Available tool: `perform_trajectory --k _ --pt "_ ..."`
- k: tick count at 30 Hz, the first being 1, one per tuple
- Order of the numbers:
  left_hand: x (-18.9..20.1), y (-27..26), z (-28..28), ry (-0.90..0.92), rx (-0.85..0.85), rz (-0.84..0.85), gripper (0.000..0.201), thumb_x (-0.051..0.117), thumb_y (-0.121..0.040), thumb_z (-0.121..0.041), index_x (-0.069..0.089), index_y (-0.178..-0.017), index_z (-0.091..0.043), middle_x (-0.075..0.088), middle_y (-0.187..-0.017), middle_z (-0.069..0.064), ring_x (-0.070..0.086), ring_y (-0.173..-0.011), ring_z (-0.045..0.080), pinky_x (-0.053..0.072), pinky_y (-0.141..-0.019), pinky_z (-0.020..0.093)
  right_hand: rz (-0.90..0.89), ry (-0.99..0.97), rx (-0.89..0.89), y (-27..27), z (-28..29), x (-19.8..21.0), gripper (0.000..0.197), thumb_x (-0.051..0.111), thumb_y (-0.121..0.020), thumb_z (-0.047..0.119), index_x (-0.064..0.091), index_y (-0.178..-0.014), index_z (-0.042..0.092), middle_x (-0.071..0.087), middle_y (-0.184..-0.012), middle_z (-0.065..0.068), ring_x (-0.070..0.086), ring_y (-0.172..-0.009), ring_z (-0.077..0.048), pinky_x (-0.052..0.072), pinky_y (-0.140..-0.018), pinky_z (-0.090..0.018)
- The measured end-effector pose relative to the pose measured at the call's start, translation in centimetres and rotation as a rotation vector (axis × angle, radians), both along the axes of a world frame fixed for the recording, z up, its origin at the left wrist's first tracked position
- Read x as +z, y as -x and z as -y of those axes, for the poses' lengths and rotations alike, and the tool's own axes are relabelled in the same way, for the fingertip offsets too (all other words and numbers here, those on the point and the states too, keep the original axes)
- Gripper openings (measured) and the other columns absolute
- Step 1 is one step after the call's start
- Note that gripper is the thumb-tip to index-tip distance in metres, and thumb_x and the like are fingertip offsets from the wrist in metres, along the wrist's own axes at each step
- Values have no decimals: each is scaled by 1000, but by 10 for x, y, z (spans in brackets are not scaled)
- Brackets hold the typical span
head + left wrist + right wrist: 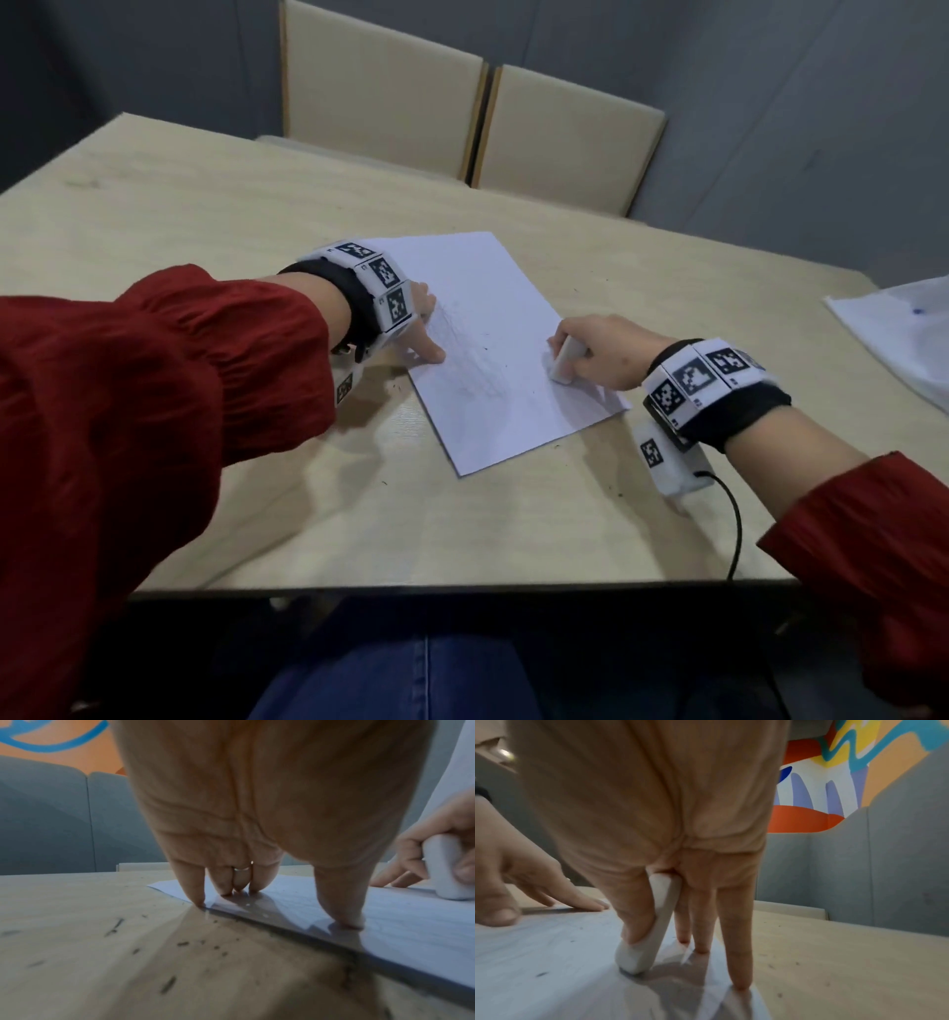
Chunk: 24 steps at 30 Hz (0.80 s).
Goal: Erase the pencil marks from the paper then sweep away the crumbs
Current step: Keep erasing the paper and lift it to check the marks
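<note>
I'm in the erasing step. My right hand (608, 354) pinches the white eraser (565, 361) between thumb and forefinger, its lower end pressed onto the paper (506, 329) close to the sheet's right edge; in the right wrist view the other fingers stand straight, their tips on the sheet. My left hand (418, 329) is spread, holding nothing, fingertips (199, 898) pinning the paper's left edge. The paper lies skewed on the desk (179, 216), about mid-width and nearer the near edge than the far one.

Faint pencil marks (475, 360) show in the sheet's middle, between my two hands, so erasing isn't done, I'd say. Dark crumbs (182, 943) lie on the desk just off the paper's left edge, a few on the sheet too; sweeping not yet begun.

Next move, my guess: rub the eraser leftward across the middle marks with firm pressure while the left hand pins the sheet so it doesn't crease or slide. Sweep after.
</note>
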<state>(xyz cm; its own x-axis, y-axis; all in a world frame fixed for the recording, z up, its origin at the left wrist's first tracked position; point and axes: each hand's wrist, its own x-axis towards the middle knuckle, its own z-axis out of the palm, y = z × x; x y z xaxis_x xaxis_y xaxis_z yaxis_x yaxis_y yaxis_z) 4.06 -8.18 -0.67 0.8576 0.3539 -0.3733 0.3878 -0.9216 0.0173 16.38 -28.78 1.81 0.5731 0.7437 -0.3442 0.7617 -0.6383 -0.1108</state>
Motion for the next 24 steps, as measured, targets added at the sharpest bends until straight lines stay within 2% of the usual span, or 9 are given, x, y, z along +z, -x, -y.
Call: perform_trajectory --k 2,5,11,13,15,17,18,20,24 --pt "2 8 -3 -15 -26 8 78 48 -92 -59 32 -147 -6 30 -154 10 48 -119 27 36 -86 31 46 58 -5 -2 -5 3 24 47 -86 7 57 -105 19 64 -119 -3 54 -113 -25 47 -96 -39" --pt "2 19 -6 -71 -64 3 81 50 -91 -60 30 -149 -8 37 -151 9 45 -128 28 36 -97 33 103 107 8 -2 -13 7 25 45 -87 5 56 -106 17 63 -116 -4 54 -109 -27 50 -91 -39" --pt "12 26 -16 -65 -86 38 47 64 -84 -56 55 -118 -24 63 -110 2 55 -98 20 40 -81 27 151 -43 45 -9 -34 3 16 53 -86 7 56 -92 21 69 -93 10 60 -98 -20 54 -84 -40" --pt "17 23 -21 -34 -35 127 62 70 -82 -51 55 -134 -21 62 -128 0 55 -117 20 41 -92 28 115 -128 81 -6 -43 1 15 56 -85 8 58 -87 22 66 -80 17 59 -89 -15 53 -82 -37" --pt "20 21 -24 -34 -4 151 79 71 -79 -56 44 -144 -18 51 -142 1 47 -130 21 38 -101 31 83 -172 124 0 -52 -2 11 57 -83 8 63 -86 16 68 -81 8 59 -83 -17 54 -80 -37" --pt "16 16 -25 -43 -10 104 97 62 -71 -75 40 -144 -15 42 -148 6 45 -129 24 39 -101 33 104 -168 175 4 -59 -5 5 61 -81 11 64 -84 9 69 -87 -5 61 -83 -25 54 -78 -42" --pt "14 15 -25 -50 -20 67 101 53 -66 -82 45 -138 -13 44 -146 9 50 -118 24 42 -92 31 114 -156 192 4 -61 -6 6 63 -80 12 63 -80 7 69 -88 -9 61 -82 -28 55 -77 -44" --pt "9 14 -24 -29 -6 32 83 48 -76 -79 48 -124 -10 46 -143 11 50 -100 20 41 -82 31 121 -146 206 1 -64 -8 10 65 -79 13 61 -76 5 69 -86 -13 62 -81 -31 55 -75 -45" --pt "0 18 -27 -67 -18 20 70 44 -94 -60 38 -144 -11 33 -155 3 50 -124 27 39 -95 33 112 -233 176 -7 -60 -6 11 62 -83 13 66 -82 3 68 -81 -11 60 -80 -29 52 -74 -37"
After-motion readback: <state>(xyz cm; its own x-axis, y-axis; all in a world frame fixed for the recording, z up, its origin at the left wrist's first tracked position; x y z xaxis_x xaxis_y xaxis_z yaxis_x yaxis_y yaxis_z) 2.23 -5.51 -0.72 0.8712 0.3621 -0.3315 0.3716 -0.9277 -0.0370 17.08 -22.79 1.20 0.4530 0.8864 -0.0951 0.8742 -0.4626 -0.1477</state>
